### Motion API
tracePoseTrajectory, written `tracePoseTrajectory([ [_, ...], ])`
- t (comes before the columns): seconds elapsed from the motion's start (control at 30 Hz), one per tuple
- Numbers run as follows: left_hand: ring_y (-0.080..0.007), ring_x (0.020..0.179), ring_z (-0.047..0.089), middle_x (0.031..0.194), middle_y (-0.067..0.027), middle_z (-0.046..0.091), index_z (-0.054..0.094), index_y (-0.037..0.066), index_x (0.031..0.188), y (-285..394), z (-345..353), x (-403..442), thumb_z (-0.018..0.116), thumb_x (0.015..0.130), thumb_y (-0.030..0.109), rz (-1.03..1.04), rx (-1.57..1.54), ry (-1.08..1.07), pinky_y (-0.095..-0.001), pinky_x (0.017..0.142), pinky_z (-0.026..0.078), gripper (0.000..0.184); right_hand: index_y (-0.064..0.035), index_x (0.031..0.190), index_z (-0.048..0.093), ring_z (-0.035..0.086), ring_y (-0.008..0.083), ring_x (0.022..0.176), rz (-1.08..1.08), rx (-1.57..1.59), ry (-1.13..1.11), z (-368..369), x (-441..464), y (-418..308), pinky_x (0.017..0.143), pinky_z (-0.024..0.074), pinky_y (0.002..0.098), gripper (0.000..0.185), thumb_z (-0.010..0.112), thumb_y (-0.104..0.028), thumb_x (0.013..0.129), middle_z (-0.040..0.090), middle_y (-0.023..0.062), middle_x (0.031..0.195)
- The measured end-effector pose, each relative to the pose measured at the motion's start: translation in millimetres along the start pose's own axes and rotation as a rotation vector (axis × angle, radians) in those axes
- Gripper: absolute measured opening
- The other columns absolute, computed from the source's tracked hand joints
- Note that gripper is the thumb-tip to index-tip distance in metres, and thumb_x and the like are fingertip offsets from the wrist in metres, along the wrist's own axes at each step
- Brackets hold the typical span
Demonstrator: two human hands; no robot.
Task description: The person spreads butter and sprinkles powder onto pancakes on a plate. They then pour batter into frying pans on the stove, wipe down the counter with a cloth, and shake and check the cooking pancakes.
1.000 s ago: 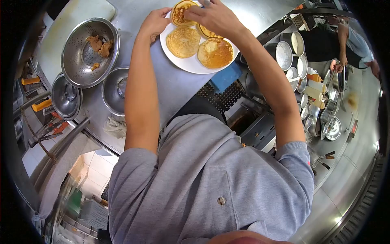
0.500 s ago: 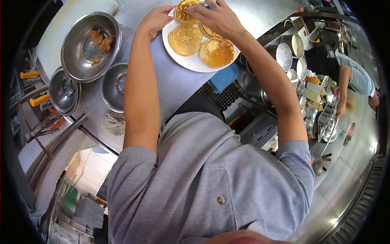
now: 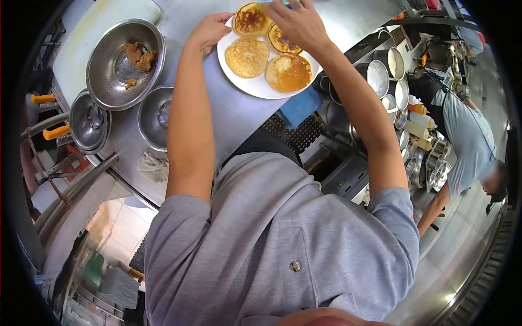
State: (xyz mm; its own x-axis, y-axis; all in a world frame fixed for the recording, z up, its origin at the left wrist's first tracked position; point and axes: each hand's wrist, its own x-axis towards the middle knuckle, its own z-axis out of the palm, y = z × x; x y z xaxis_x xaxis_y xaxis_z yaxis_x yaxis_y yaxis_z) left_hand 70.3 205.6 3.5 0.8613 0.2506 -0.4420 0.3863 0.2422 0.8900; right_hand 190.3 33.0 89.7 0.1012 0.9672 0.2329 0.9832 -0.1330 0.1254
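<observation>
A white plate (image 3: 246, 85) lies on the steel table, bearing several browned pancakes, among them a pale one (image 3: 247, 57) and a golden one (image 3: 289, 72). My left hand (image 3: 208, 31) grips the plate's left rim with thumb and fingers. Over the plate's upper right is my right hand (image 3: 299, 24), above a darker pancake (image 3: 282, 41). Its fingers are bent together at the top edge of the view around something light blue, mostly hidden and cut off, whose kind I cannot make out.
Left on the table stand a steel colander (image 3: 103, 81) with brown food pieces, steel bowls (image 3: 150, 130) and a crumpled cloth (image 3: 154, 167). A blue cloth (image 3: 300, 107) hangs by the table edge. Pots (image 3: 375, 76) line the right, where a co-worker (image 3: 462, 130) bends over.
My right hand has shifted slightly right and up, uncovering more of the upper pancakes. My left hand stays at the rim. The co-worker has leaned further into view, an arm reaching down.
</observation>
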Motion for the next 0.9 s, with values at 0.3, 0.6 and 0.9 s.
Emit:
tracePoseTrajectory([
  [0.3, -0.0134, 0.096, 0.058, 0.111, -0.0082, 0.059, 0.050, 0.002, 0.126, -3.4, -0.8, 0.0, 0.048, 0.082, -0.004, 0.020, -0.009, 0.004, -0.0255, 0.082, 0.046, 0.044, -0.0099, 0.108, 0.053, 0.051, 0.0248, 0.096, -0.091, -0.117, 0.000, 6.3, 0.1, -4.4, 0.078, 0.0379, 0.0390, 0.029, 0.048, -0.013, 0.080, 0.055, 0.0060, 0.101],
  [0.6, -0.0135, 0.095, 0.059, 0.111, -0.0086, 0.059, 0.049, 0.002, 0.126, 5.0, 0.2, -6.3, 0.049, 0.082, -0.002, 0.004, -0.013, -0.015, -0.0259, 0.082, 0.046, 0.044, -0.0142, 0.107, 0.055, 0.054, 0.0223, 0.096, -0.095, -0.206, 0.075, 17.1, -1.4, -12.7, 0.074, 0.0418, 0.0358, 0.027, 0.052, -0.014, 0.080, 0.056, 0.0032, 0.098],
  [0.9, -0.0134, 0.095, 0.058, 0.112, -0.0082, 0.059, 0.047, 0.001, 0.127, -1.5, -3.0, 2.6, 0.049, 0.082, -0.003, 0.017, 0.019, -0.045, -0.0262, 0.083, 0.046, 0.046, -0.0152, 0.103, 0.051, 0.056, 0.0185, 0.091, -0.163, -0.299, 0.137, 34.9, -13.0, -24.8, 0.071, 0.0426, 0.0330, 0.025, 0.054, -0.019, 0.079, 0.053, -0.0015, 0.094],
])
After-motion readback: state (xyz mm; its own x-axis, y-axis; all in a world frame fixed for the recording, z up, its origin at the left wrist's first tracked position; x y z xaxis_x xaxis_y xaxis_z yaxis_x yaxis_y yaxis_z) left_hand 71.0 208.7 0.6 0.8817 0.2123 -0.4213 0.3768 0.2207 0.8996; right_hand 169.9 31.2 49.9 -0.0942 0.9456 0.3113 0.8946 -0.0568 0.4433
